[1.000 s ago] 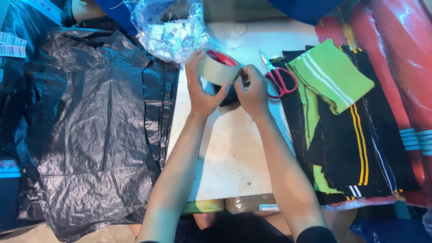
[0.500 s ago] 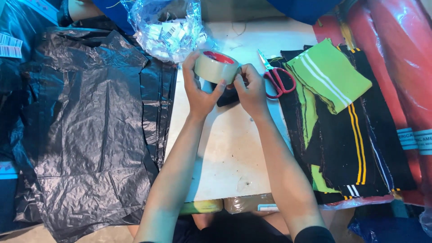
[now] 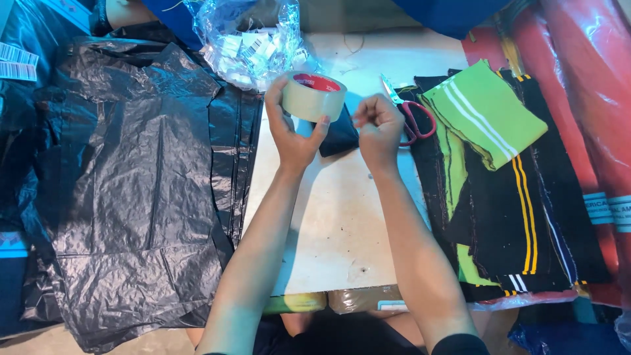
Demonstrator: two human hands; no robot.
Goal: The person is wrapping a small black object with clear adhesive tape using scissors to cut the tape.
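The left hand point(image 3: 290, 131) is gripping a roll of pale tape point(image 3: 313, 96) with a red core, fingers curled round the far side and the thumb pressing on the near edge, holding it raised above the white table point(image 3: 335, 217). The right hand point(image 3: 378, 128) is hovering just beside the roll, apart from it — its fingers are pinched together near the thumb, and whether a tape end is caught between them cannot be told. A small dark object point(image 3: 340, 137) is lying on the table just under and between the two hands.

Red-handled scissors point(image 3: 409, 112) are lying on the table close to the right hand, partly behind it. Further right, a stack of black knit pieces point(image 3: 519, 217) with yellow stripes is resting with a folded green piece point(image 3: 483, 108) on top. To the left, crumpled black plastic sheeting point(image 3: 131, 190) is spreading across the surface, and a clear plastic bag of small white tags point(image 3: 250, 43) is sitting at the far edge — just beyond the tape.
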